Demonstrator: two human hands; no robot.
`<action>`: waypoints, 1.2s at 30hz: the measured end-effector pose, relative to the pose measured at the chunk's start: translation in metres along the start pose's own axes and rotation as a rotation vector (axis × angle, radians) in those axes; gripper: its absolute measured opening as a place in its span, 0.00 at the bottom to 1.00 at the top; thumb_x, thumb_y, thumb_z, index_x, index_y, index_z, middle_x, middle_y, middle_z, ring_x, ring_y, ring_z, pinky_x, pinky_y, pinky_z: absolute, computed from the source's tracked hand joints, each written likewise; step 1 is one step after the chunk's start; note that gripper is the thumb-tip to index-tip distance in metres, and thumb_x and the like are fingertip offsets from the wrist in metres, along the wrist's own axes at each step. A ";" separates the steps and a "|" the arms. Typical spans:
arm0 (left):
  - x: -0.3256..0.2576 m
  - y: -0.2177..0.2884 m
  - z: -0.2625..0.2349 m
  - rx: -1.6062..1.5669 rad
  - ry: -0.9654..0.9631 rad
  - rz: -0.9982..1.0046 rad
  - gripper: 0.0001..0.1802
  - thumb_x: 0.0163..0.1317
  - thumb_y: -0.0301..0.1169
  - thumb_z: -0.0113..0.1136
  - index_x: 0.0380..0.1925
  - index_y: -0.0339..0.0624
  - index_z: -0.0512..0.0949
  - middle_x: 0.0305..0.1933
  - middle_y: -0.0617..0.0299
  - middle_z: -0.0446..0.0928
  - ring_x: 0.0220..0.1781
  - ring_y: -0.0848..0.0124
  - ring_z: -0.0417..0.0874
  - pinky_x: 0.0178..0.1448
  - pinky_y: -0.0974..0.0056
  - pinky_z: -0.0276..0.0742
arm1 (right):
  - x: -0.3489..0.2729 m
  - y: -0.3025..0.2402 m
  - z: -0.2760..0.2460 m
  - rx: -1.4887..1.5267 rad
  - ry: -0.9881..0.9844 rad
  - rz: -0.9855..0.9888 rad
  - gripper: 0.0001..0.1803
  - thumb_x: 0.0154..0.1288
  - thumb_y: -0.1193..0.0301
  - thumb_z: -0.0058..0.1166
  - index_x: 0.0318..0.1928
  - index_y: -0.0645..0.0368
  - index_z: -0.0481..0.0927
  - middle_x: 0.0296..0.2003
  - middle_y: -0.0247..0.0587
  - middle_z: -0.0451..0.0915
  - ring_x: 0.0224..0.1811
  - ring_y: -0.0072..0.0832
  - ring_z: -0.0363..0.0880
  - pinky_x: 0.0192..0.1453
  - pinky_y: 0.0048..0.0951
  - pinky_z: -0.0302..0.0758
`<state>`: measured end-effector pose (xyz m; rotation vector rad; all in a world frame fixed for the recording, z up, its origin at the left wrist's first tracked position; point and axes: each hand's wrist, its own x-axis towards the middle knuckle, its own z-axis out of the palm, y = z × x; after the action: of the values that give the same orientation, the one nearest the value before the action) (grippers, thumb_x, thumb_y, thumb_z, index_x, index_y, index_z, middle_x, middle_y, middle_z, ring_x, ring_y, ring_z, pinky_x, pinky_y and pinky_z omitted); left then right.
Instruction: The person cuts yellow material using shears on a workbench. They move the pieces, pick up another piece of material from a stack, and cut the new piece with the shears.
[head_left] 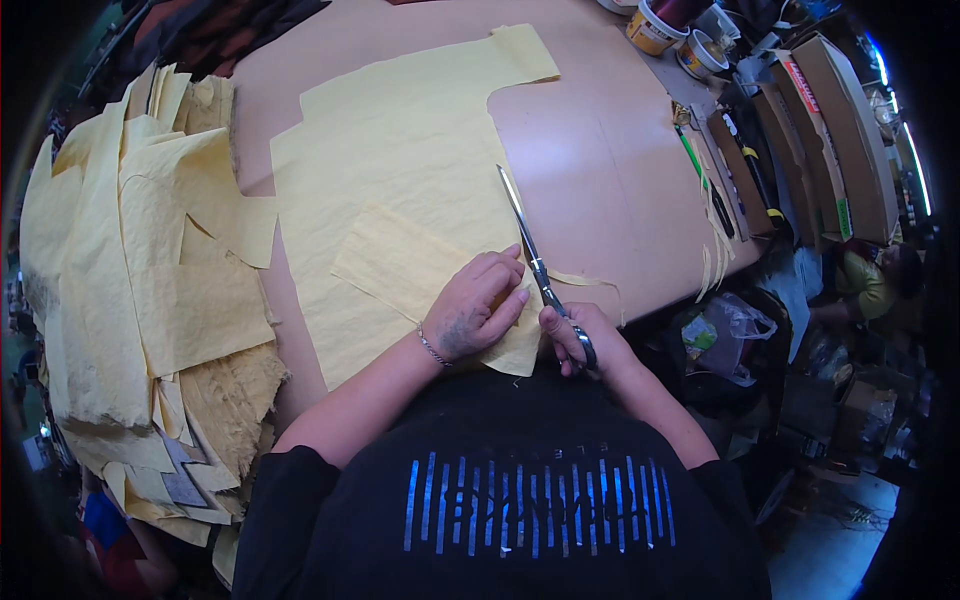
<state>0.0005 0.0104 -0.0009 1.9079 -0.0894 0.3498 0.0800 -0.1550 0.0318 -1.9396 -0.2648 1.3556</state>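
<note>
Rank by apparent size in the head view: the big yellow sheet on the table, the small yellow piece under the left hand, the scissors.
1. Big yellow sheet
2. Small yellow piece
3. Scissors, in the right hand; thinner than the piece, though about as long.

Black short-sleeved T-shirt [500, 480], sleeves ending above the elbows, forearms bare. Chest print: row of vertical blue-white bars, uneven heights, with a faint line of small lettering above it. Thin silver chain bracelet [432, 349] on the left wrist. Back of the left hand [480, 305] carries a dark tattoo. Right hand [580, 340] has no rings or watch visible.
</note>
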 end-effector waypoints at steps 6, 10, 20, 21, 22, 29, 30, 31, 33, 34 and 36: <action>0.000 0.000 -0.001 -0.014 -0.006 -0.002 0.05 0.55 0.24 0.51 0.31 0.33 0.68 0.37 0.51 0.70 0.55 0.55 0.70 0.52 0.63 0.68 | -0.005 -0.001 0.005 0.029 0.058 0.033 0.34 0.47 0.37 0.48 0.19 0.61 0.67 0.10 0.31 0.65 0.08 0.17 0.66 0.11 0.18 0.64; 0.000 0.000 -0.003 -0.019 -0.007 0.000 0.06 0.55 0.24 0.51 0.30 0.33 0.68 0.38 0.51 0.70 0.55 0.55 0.70 0.52 0.63 0.68 | -0.004 0.001 0.004 0.015 0.051 0.036 0.33 0.49 0.39 0.48 0.19 0.61 0.67 0.10 0.31 0.65 0.08 0.17 0.65 0.11 0.18 0.64; -0.001 -0.001 -0.005 -0.001 -0.035 0.083 0.05 0.55 0.24 0.51 0.27 0.34 0.66 0.37 0.52 0.69 0.53 0.53 0.70 0.53 0.62 0.68 | 0.030 -0.018 -0.008 0.001 -0.041 0.005 0.38 0.48 0.32 0.34 0.24 0.59 0.68 0.11 0.32 0.66 0.11 0.19 0.68 0.13 0.19 0.63; -0.001 -0.001 -0.006 0.000 -0.031 0.082 0.05 0.55 0.24 0.51 0.27 0.34 0.66 0.37 0.52 0.69 0.53 0.53 0.70 0.53 0.62 0.68 | 0.033 -0.019 -0.008 -0.010 -0.052 0.002 0.38 0.48 0.32 0.34 0.24 0.59 0.69 0.11 0.32 0.66 0.11 0.19 0.68 0.13 0.19 0.63; 0.000 -0.001 -0.007 0.015 -0.034 0.100 0.05 0.55 0.24 0.51 0.26 0.34 0.66 0.36 0.52 0.69 0.53 0.53 0.71 0.52 0.61 0.68 | 0.034 -0.020 -0.007 -0.013 -0.054 0.001 0.38 0.48 0.32 0.34 0.24 0.59 0.69 0.11 0.32 0.66 0.11 0.19 0.68 0.13 0.19 0.63; -0.002 0.000 -0.009 0.026 -0.028 0.099 0.05 0.54 0.24 0.51 0.26 0.34 0.66 0.36 0.53 0.69 0.51 0.53 0.71 0.52 0.61 0.69 | 0.030 -0.017 -0.001 0.024 0.035 -0.019 0.35 0.47 0.35 0.42 0.21 0.60 0.69 0.09 0.30 0.65 0.07 0.17 0.64 0.10 0.17 0.60; -0.002 0.000 -0.008 0.026 -0.029 0.096 0.05 0.54 0.24 0.51 0.26 0.34 0.66 0.36 0.53 0.69 0.51 0.53 0.71 0.52 0.61 0.69 | 0.030 -0.016 -0.001 0.020 0.051 -0.018 0.34 0.47 0.36 0.44 0.20 0.59 0.69 0.08 0.29 0.64 0.07 0.16 0.63 0.09 0.17 0.59; -0.003 -0.001 -0.008 0.013 -0.007 0.095 0.06 0.54 0.25 0.52 0.26 0.36 0.67 0.35 0.54 0.69 0.51 0.53 0.71 0.49 0.59 0.68 | 0.029 -0.016 0.000 0.022 0.049 -0.017 0.34 0.47 0.36 0.44 0.20 0.59 0.69 0.08 0.29 0.64 0.07 0.16 0.63 0.09 0.17 0.59; -0.003 -0.003 -0.007 -0.001 0.013 0.092 0.06 0.53 0.27 0.53 0.25 0.37 0.68 0.34 0.54 0.70 0.50 0.52 0.71 0.46 0.57 0.67 | 0.027 -0.017 0.001 0.016 0.075 0.017 0.34 0.47 0.36 0.44 0.20 0.59 0.68 0.08 0.29 0.64 0.07 0.16 0.64 0.09 0.17 0.60; -0.003 -0.004 -0.007 -0.001 0.009 0.097 0.06 0.53 0.27 0.53 0.25 0.37 0.67 0.34 0.54 0.70 0.49 0.53 0.71 0.46 0.57 0.67 | 0.025 -0.019 0.000 0.018 0.076 0.020 0.34 0.47 0.36 0.44 0.20 0.59 0.68 0.08 0.29 0.64 0.07 0.16 0.64 0.09 0.17 0.60; -0.004 -0.004 -0.007 -0.004 0.004 0.103 0.06 0.53 0.27 0.53 0.25 0.37 0.67 0.34 0.54 0.70 0.49 0.53 0.72 0.47 0.57 0.67 | 0.021 -0.023 0.000 -0.016 0.091 0.034 0.34 0.47 0.36 0.44 0.20 0.59 0.67 0.09 0.29 0.64 0.07 0.16 0.64 0.09 0.17 0.60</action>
<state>-0.0034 0.0180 -0.0035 1.9026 -0.1859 0.4231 0.0945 -0.1276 0.0319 -2.0218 -0.2003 1.2865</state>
